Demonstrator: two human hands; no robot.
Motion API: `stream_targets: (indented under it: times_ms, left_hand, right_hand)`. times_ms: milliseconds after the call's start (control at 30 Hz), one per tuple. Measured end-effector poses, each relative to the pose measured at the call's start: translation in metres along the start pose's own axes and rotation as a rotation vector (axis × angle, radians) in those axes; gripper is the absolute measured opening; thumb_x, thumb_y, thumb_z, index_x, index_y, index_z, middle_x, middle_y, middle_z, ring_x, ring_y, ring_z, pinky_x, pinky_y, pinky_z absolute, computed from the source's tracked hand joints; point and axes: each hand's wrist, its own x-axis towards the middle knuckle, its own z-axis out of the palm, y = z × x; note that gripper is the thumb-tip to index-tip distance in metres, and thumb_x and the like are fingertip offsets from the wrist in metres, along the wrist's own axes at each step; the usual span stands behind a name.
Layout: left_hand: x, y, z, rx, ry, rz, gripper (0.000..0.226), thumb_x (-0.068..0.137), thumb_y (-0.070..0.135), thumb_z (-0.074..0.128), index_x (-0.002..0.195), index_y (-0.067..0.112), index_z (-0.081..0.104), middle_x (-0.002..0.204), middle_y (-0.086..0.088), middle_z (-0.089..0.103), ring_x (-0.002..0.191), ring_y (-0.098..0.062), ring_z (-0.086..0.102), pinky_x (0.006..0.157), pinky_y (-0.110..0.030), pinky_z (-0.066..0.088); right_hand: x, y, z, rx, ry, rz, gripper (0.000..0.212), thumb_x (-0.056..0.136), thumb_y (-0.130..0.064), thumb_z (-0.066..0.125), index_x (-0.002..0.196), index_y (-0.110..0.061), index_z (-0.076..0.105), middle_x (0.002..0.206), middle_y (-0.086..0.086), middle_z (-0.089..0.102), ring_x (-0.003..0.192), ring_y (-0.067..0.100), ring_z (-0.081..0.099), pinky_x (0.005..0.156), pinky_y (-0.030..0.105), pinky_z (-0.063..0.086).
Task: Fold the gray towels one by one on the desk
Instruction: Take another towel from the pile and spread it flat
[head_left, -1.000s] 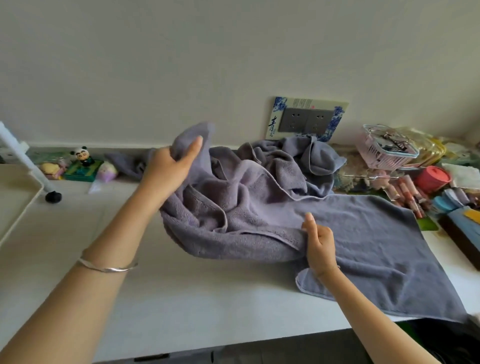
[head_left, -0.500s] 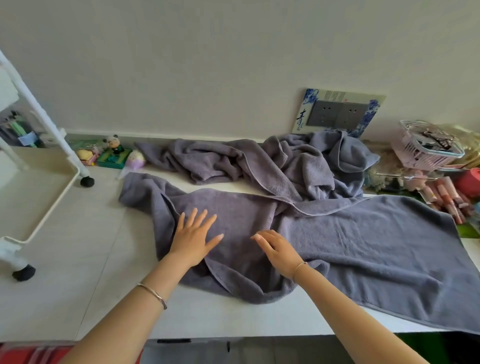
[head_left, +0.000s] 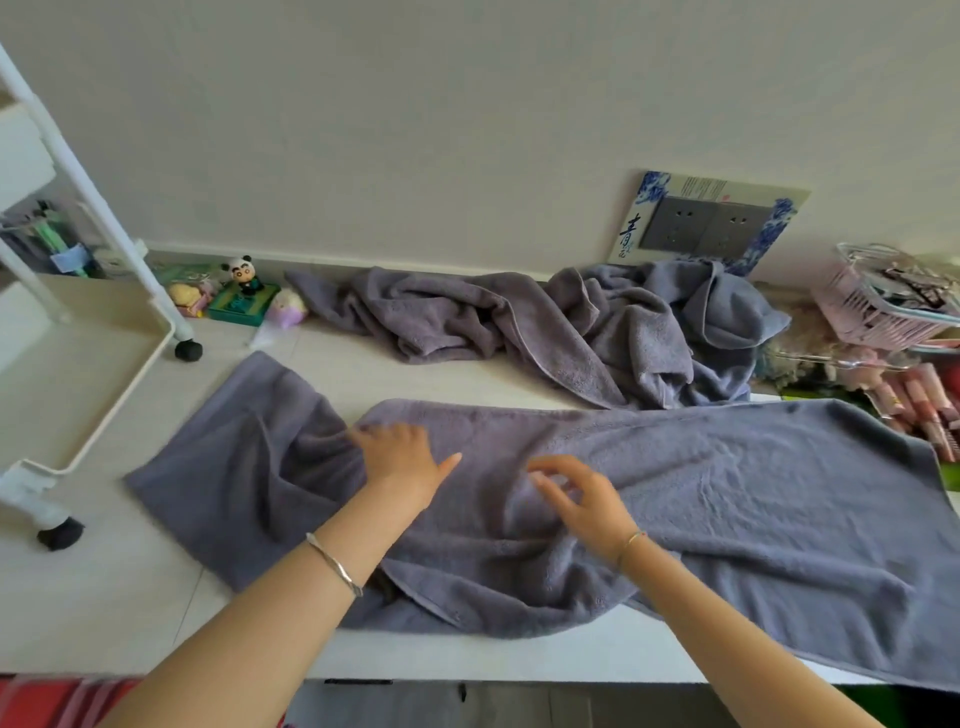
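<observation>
The left hand's fingers (head_left: 370, 435) lie straight and flat on the cloth, thumb spread out to the side, holding nothing. The left hand (head_left: 402, 460) presses down on the spread gray towel (head_left: 727, 493) just beside a bunched pleat (head_left: 296, 457). The right hand's fingers (head_left: 548, 470) are loosely bent and apart, pinching nothing. Whether their tips touch the pile or hang just above it I cannot tell. The right hand (head_left: 589, 501) sits near the towel's middle.

The towel lies lengthwise across the desk (head_left: 119, 613), its left end creased. Its near right edge (head_left: 878, 665) hangs over the desk front.

It looks like thick, limp terry. I judge it soft, fairly light, not slippery and not fragile, and it will sag and drag wherever it is not supported. Flat palms suit smoothing it. For the fold, the hemmed corners at the left end (head_left: 136, 480) give the firmest hold, one in each hand, pinched at the hem rather than mid-cloth, which would only bunch it.

Behind it, against the wall, a heap of gray towels (head_left: 571, 322) waits unfolded, touching the spread one's far edge.
</observation>
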Motion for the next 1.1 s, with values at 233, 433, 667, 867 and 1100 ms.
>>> stream_targets:
  times_ms: [233, 433, 667, 867, 1100]
  left_hand:
    - [0.067, 0.025, 0.017, -0.275, 0.215, 0.325, 0.054, 0.101, 0.046, 0.026, 0.146, 0.016, 0.025, 0.149, -0.004, 0.034, 0.138, -0.024, 0.028, 0.116, -0.042, 0.015]
    - [0.097, 0.032, 0.021, -0.414, 0.351, 0.384, 0.018, 0.098, 0.025, 0.044, 0.110, 0.016, 0.054, 0.113, -0.003, 0.057, 0.105, -0.023, 0.050, 0.091, -0.031, 0.035]
    - [0.117, 0.044, -0.026, -0.601, 0.694, 0.054, 0.021, 0.089, 0.014, 0.059, 0.110, 0.012, 0.060, 0.108, -0.013, 0.059, 0.105, -0.035, 0.051, 0.093, -0.042, 0.034]
    - [0.048, 0.114, 0.024, -0.631, 0.549, 0.352, 0.044, 0.083, 0.040, 0.037, 0.110, 0.015, 0.061, 0.106, -0.009, 0.059, 0.098, -0.034, 0.057, 0.083, -0.044, 0.045]
    - [0.014, 0.116, 0.096, -0.330, 0.280, 0.307, 0.067, 0.090, 0.063, 0.021, 0.144, 0.027, 0.036, 0.151, 0.002, 0.036, 0.137, -0.034, 0.034, 0.105, -0.064, 0.024]
  right_hand:
    - [0.023, 0.043, -0.072, -0.090, 0.237, 0.178, 0.024, 0.095, -0.025, 0.054, 0.118, -0.025, 0.057, 0.124, -0.005, 0.049, 0.117, 0.012, 0.046, 0.100, 0.026, 0.035]
    - [0.029, 0.087, -0.093, -0.082, 0.240, 0.296, 0.042, 0.097, -0.029, 0.049, 0.138, -0.023, 0.044, 0.151, -0.002, 0.031, 0.140, 0.015, 0.028, 0.113, 0.030, 0.023]
    - [0.021, 0.105, -0.092, -0.207, 0.345, 0.192, 0.049, 0.096, -0.037, 0.046, 0.143, -0.028, 0.037, 0.153, -0.006, 0.029, 0.141, 0.016, 0.026, 0.114, 0.045, 0.027]
    - [0.002, 0.106, -0.084, -0.261, 0.412, 0.210, 0.045, 0.098, -0.029, 0.047, 0.142, -0.023, 0.040, 0.153, -0.003, 0.028, 0.143, 0.016, 0.020, 0.118, 0.043, 0.013]
    - [-0.039, 0.122, -0.070, -0.592, 0.104, 0.257, 0.062, 0.090, -0.063, 0.011, 0.147, -0.040, 0.010, 0.156, -0.015, -0.002, 0.146, 0.010, -0.006, 0.117, 0.031, -0.010]
